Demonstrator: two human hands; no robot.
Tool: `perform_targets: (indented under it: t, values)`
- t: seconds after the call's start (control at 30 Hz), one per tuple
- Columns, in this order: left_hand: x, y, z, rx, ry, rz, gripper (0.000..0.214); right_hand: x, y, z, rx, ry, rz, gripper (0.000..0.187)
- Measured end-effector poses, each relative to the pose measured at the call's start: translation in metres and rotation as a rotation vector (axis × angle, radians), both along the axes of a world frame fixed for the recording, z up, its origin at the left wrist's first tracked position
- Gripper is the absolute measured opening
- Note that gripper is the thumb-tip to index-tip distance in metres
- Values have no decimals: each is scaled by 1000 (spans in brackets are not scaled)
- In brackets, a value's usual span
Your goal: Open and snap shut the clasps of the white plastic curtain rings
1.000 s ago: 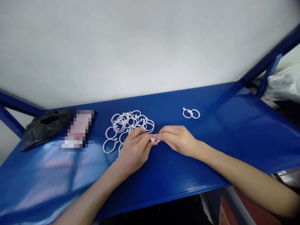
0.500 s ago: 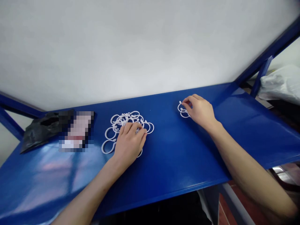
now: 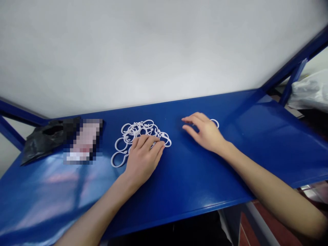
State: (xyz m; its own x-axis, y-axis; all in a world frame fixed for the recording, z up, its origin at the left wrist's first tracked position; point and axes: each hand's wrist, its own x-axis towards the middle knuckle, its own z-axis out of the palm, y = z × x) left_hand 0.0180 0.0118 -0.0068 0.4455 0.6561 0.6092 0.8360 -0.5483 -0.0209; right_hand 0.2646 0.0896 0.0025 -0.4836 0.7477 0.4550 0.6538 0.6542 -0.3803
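A heap of white plastic rings [image 3: 133, 134] lies on the blue shelf [image 3: 194, 177]. My left hand [image 3: 143, 158] rests on the near right side of the heap, fingers bent down onto the rings; whether it grips one is hidden. My right hand [image 3: 205, 131] hovers over the shelf to the right of the heap, fingers stretched out and holding nothing. It covers most of a small group of white rings; only the edge of one ring [image 3: 215, 122] shows behind it.
A black plastic bag [image 3: 43, 138] and a blurred pink packet [image 3: 84, 141] lie at the shelf's left. Blue frame bars [image 3: 294, 58] rise at the right, with a white bag [image 3: 310, 90] beyond them. A white wall stands behind the shelf.
My right hand carried a ring from the centre to the small group at the right, let it go, and has moved back leftward, open. My left hand went onto the heap.
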Motion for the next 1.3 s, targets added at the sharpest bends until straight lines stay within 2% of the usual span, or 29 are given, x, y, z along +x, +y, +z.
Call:
perform_targets:
  t: [0.07,0.17,0.33,0.47,0.53,0.77,0.93,1.0,1.17,1.3]
  values:
    - [2,-1,0,-9,7,-15,7,-14,-12,-4,-106,54,172,30]
    - [5,-2,0,-38,22,-39,9,-26,-26,-10,-213,65,280,40]
    - [5,-2,0,-38,17,-57,10,-25,-23,-18,-248,102,200,15]
    - [3,-1,1,-35,11,-57,11,-20,-11,-19,-225,170,40,16]
    - [3,-1,1,-31,20,-54,13,-19,-7,-20,-193,177,10,15]
    - [3,-1,1,-18,17,-47,13,-18,-9,-17,-45,62,18,16]
    - [3,-2,2,18,-22,-23,18,-14,-12,-7,97,-136,206,25]
    - [1,-1,1,10,-5,-1,18,-13,-13,-4,131,-181,219,26]
    - [-1,1,-3,-39,18,38,22,-12,-15,-2,113,-106,103,24]
    - [2,-2,-1,-46,-48,44,23,-17,-24,-2,75,29,101,21]
